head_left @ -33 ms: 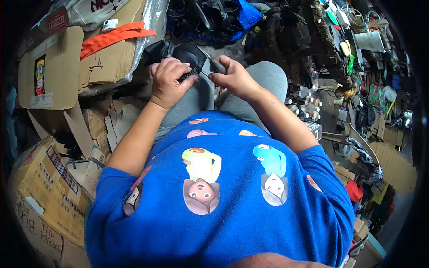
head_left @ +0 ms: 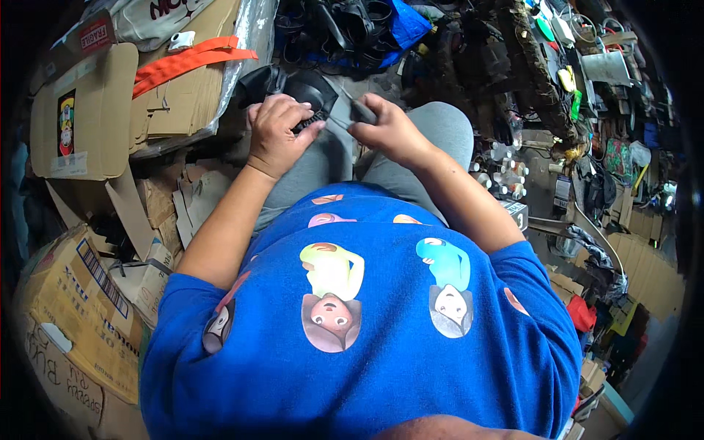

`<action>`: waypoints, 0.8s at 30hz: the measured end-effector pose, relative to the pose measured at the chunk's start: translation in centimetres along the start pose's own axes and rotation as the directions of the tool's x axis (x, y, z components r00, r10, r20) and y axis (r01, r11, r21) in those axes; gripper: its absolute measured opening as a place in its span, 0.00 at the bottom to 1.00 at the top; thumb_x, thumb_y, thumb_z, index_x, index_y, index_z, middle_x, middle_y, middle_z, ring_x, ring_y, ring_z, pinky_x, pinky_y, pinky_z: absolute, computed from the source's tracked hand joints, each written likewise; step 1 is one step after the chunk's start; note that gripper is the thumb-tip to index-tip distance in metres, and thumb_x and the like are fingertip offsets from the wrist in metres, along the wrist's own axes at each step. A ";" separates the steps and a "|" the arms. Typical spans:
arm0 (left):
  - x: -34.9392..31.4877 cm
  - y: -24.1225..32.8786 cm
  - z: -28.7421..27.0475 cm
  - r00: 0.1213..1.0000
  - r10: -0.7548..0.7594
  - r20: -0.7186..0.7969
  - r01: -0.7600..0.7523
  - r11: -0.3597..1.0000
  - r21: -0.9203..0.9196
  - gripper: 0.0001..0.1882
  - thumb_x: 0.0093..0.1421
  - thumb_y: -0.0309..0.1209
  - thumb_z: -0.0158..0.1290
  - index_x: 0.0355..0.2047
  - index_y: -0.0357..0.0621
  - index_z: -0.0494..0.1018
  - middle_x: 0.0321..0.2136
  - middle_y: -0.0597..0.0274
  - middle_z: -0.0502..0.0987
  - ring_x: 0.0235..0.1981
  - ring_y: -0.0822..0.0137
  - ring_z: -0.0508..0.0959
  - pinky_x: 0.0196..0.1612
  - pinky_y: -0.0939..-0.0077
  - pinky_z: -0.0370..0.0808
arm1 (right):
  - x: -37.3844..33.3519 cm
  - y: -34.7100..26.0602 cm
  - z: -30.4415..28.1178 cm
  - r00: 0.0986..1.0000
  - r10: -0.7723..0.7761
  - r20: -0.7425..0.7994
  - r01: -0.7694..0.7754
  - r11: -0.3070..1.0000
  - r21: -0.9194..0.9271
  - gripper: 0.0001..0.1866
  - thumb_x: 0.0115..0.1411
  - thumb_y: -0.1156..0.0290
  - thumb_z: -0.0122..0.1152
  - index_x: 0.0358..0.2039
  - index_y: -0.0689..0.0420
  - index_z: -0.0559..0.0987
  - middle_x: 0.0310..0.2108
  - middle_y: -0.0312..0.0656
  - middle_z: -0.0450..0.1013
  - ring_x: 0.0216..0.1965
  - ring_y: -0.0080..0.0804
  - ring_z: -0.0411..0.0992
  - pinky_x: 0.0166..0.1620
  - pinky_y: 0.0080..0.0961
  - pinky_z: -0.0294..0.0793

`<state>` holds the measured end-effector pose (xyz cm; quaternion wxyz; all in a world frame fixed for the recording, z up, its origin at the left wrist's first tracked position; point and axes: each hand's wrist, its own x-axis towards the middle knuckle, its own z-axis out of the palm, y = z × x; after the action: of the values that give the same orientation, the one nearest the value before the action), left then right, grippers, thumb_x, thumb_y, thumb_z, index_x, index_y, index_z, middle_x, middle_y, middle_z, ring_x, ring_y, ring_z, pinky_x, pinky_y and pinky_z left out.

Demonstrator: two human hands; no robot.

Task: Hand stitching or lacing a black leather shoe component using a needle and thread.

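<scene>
A black shoe (head_left: 311, 89) rests over my left thigh, its shiny upper facing away from me. My left hand (head_left: 279, 132) is closed over its near side, with the thumb by the ridged dark edge of the sole. In my right hand (head_left: 390, 133) is an awl (head_left: 361, 112), gripped by its dark rounded handle. Its thin metal shaft points left toward the shoe's sole edge; whether the tip touches is too blurred to tell. A thin pale line, perhaps thread, runs beside the shoe.
Several dark shoes (head_left: 352, 22) lie ahead on a blue sheet (head_left: 407, 29). Flattened cardboard (head_left: 183, 92) with orange straps (head_left: 191, 62) stands at left, above a yellow-brown box (head_left: 88, 308). Small bottles (head_left: 507, 172) and cluttered shelving fill the right side.
My right hand and the awl have shifted slightly right, away from the shoe. My left hand and the shoe have barely moved.
</scene>
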<state>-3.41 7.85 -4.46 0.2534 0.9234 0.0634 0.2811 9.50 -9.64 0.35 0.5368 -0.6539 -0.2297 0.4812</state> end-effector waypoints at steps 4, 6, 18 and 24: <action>-0.2 -0.9 0.0 0.999 -0.024 -0.023 0.025 1.000 0.017 0.12 0.42 0.37 0.64 0.26 0.49 0.76 0.33 0.69 0.78 0.41 0.64 0.74 0.46 0.68 0.63 | -4.5 -2.0 -2.5 0.972 0.100 -0.213 -0.109 0.994 -0.030 0.21 0.52 0.64 0.66 0.43 0.58 0.72 0.23 0.29 0.68 0.21 0.15 0.63 0.24 0.14 0.62; 0.1 -0.7 -0.4 0.999 -0.020 0.030 0.020 1.000 -0.005 0.14 0.42 0.38 0.64 0.28 0.48 0.77 0.35 0.67 0.78 0.42 0.63 0.74 0.47 0.68 0.63 | -5.4 -2.2 -5.1 0.940 0.134 -0.313 -0.181 0.975 -0.125 0.21 0.52 0.61 0.67 0.42 0.58 0.74 0.21 0.28 0.67 0.19 0.15 0.63 0.24 0.14 0.62; 3.2 -0.3 -0.4 0.986 -0.059 0.156 0.071 0.995 -0.073 0.13 0.43 0.36 0.63 0.31 0.50 0.79 0.29 0.66 0.74 0.37 0.65 0.73 0.43 0.67 0.62 | -5.3 -5.1 -9.1 0.865 -0.185 -0.467 -0.269 0.615 -0.742 0.19 0.52 0.62 0.64 0.40 0.60 0.77 0.38 0.47 0.71 0.35 0.39 0.73 0.39 0.29 0.71; 3.1 0.3 -0.5 0.995 -0.063 0.080 0.079 0.974 -0.213 0.15 0.39 0.32 0.66 0.30 0.48 0.79 0.28 0.64 0.74 0.35 0.62 0.72 0.41 0.69 0.66 | -5.5 -5.0 -7.2 0.931 -0.075 -0.357 -0.250 0.581 -0.775 0.18 0.54 0.60 0.62 0.39 0.61 0.76 0.30 0.53 0.74 0.33 0.48 0.74 0.37 0.36 0.71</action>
<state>-1.11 8.59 -2.46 0.3644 0.8972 0.0563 0.2432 14.49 -16.02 6.78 0.1867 -0.9113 -0.2903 0.2246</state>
